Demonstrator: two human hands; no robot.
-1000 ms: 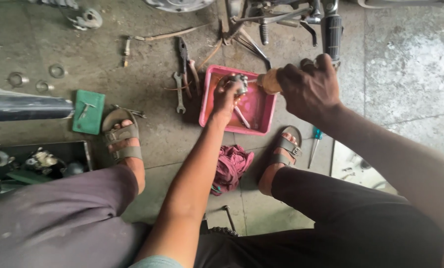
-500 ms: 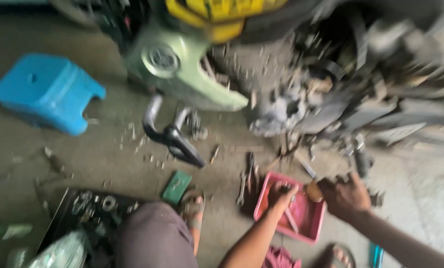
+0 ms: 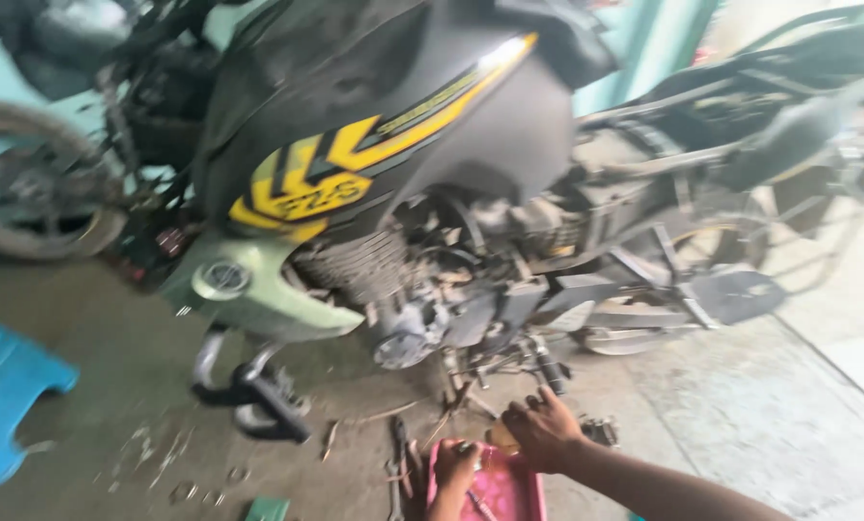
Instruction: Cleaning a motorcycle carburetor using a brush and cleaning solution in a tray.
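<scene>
Right hand (image 3: 545, 431): curled around a small brownish object (image 3: 501, 439), mostly hidden by the fingers, kind unclear. Left hand (image 3: 454, 465), at its 8 o'clock: pinching a small metal part (image 3: 464, 448), blurred. Pink tray (image 3: 509, 492) beneath both, cut off at the frame bottom. Motorcycle (image 3: 403, 174) at 12 o'clock, engine exposed. Blue stool (image 3: 2, 405) at 9 o'clock, partly cropped.

Stripped motorcycle (image 3: 403, 193) on workshop floor
A blue stool (image 3: 2, 400) sits to the motorcycle's lower left; loose tools (image 3: 398, 463) and small metal parts (image 3: 176, 463) lie beneath its exposed engine (image 3: 422, 299).
</scene>
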